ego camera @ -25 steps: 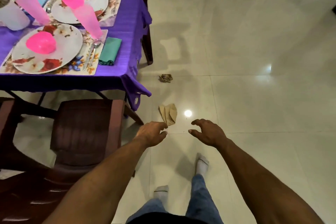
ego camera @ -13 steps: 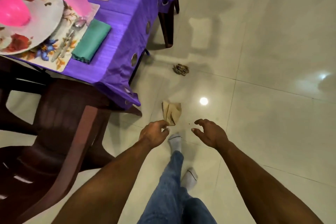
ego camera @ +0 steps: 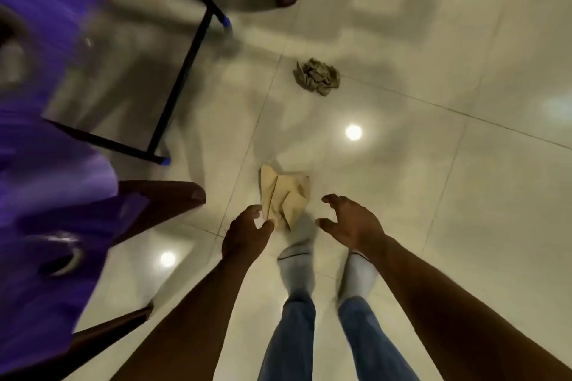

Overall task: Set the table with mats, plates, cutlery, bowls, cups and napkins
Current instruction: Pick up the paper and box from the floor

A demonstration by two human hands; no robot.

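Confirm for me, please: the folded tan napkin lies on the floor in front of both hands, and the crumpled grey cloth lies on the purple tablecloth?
Not quite. The head view shows the crumpled grey cloth on the floor, beyond the folded tan napkin; the napkin does lie on the floor before both hands.

There is one view only, from the camera on the person's head, tipped steeply down so it looks almost straight at the tiled floor [ego camera: 464, 195]. Both forearms run up from the bottom edge toward frame centre, the left hand [ego camera: 244, 235] at about 7 o'clock of centre and the right hand [ego camera: 353, 223] at about 5 o'clock, with the socked feet [ego camera: 298, 263] just beneath them. The wide lens bends the floor joints outward. The 9 o'clock side, where the purple cloth [ego camera: 46, 226] of the desk hangs, is smeared with blur. No second view shares the scene.
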